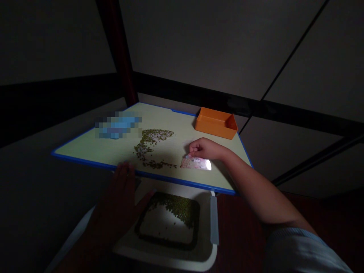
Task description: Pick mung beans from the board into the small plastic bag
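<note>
My right hand (203, 148) is closed in a pinch on the curved edge of a pink, half-round protractor (195, 163). The protractor's straight side faces me, and a bright glare covers its right end. Small green beans, like mung beans (146, 144), are scattered in a curved band on the pale board (170, 117), left of the protractor. At the board's blue front edge, my left hand (123, 189) rests with fingers stretched out and thumb apart, in deep shadow. Below that edge, a white tub (203, 261) holds more green beans (179, 208), heaped toward its far right.
An orange open box (217, 123) stands at the board's back right corner. A blurred blue object (118, 126) lies at the back left. Behind the board are a dark red post (119, 49) and pale panels with dark bands. The surroundings are dim.
</note>
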Motion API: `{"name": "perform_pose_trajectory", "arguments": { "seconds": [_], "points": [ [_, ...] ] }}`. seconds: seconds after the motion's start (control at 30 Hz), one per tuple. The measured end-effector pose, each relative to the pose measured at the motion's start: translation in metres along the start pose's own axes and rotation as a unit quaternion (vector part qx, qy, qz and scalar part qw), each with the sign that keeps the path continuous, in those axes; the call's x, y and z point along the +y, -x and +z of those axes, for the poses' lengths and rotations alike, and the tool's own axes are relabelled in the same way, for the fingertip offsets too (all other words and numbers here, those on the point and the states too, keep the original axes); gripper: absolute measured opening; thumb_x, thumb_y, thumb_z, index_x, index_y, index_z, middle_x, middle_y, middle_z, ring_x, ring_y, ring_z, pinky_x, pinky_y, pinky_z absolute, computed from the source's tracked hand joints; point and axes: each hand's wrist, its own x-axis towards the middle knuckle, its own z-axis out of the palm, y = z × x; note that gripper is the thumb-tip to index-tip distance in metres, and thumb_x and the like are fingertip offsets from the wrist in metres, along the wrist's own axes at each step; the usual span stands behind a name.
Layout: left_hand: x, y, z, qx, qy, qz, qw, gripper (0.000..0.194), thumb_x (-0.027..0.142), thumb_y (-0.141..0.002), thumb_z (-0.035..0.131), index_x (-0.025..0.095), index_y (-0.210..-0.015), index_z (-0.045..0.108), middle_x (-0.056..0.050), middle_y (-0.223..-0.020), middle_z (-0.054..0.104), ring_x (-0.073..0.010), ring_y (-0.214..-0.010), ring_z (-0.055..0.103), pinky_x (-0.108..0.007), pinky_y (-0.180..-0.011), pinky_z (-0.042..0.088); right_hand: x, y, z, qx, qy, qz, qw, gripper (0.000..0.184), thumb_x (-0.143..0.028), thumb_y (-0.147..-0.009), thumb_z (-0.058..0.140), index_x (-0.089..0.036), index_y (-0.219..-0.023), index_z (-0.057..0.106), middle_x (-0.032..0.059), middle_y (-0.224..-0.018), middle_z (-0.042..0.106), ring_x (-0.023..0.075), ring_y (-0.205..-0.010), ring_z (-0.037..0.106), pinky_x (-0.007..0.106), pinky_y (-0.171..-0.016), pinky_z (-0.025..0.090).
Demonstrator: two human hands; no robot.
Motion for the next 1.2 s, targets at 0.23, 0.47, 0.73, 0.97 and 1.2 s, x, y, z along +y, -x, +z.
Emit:
{"name": "perform_pose_trajectory", "arguments": {
  "seconds": [0.23, 0.47, 0.73, 0.97, 1.2],
  "points": [
    [0.001, 0.0, 0.0, -0.001, 0.011, -0.009, 1.0, 0.093, 0.067, -0.084, 0.033, -0.006, -0.143, 0.028, -0.033, -0.152, 0.03, -0.0419, -0.145, 0.024, -0.06, -0.112, 0.032, -0.003, 0.002, -0.004, 0.045, 0.071, 0.012, 0.996, 0.023, -0.026, -0.084, 0.059, -0.015, -0.065, 0.053, -0.0071, -0.052, 0.044, 0.0068, -0.052, 0.037, 0.024, -0.057, 0.023],
    [-0.001, 0.0, 0.003, 0.001, 0.014, -0.017, 1.0, 0.091, 0.066, -0.084, 0.037, -0.001, -0.145, 0.027, -0.03, -0.153, 0.032, -0.0409, -0.145, 0.025, -0.06, -0.112, 0.031, -0.007, 0.004, -0.004, 0.044, 0.059, -0.002, 0.997, 0.024, -0.026, -0.085, 0.059, -0.014, -0.065, 0.054, -0.0072, -0.052, 0.044, 0.007, -0.052, 0.035, 0.022, -0.057, 0.024],
    [-0.001, 0.002, 0.002, 0.003, 0.01, -0.007, 1.0, 0.09, 0.065, -0.084, 0.039, 0.002, -0.147, 0.023, -0.028, -0.155, 0.029, -0.0386, -0.147, 0.021, -0.057, -0.114, 0.03, -0.015, 0.003, -0.003, 0.124, 0.202, 0.079, 0.968, 0.02, -0.027, -0.087, 0.061, -0.014, -0.072, 0.063, -0.0019, -0.059, 0.055, 0.0089, -0.055, 0.039, 0.025, -0.057, 0.021],
    [0.0, 0.001, 0.002, 0.001, -0.003, -0.008, 1.0, 0.092, 0.066, -0.085, 0.037, -0.007, -0.142, 0.031, -0.032, -0.152, 0.033, -0.0394, -0.146, 0.023, -0.054, -0.114, 0.031, -0.017, 0.005, -0.002, 0.142, 0.198, 0.066, 0.968, 0.02, -0.026, -0.089, 0.059, -0.015, -0.072, 0.061, -0.0023, -0.06, 0.053, 0.0091, -0.056, 0.039, 0.025, -0.057, 0.02],
    [-0.001, 0.002, 0.004, -0.001, -0.017, -0.005, 1.0, 0.094, 0.068, -0.086, 0.031, -0.007, -0.142, 0.031, -0.033, -0.151, 0.032, -0.0408, -0.145, 0.025, -0.056, -0.112, 0.034, -0.026, 0.007, 0.004, 0.096, 0.191, 0.021, 0.977, 0.02, -0.022, -0.087, 0.058, -0.015, -0.068, 0.057, -0.0033, -0.06, 0.049, 0.0091, -0.058, 0.036, 0.025, -0.059, 0.02]
  ]
}}
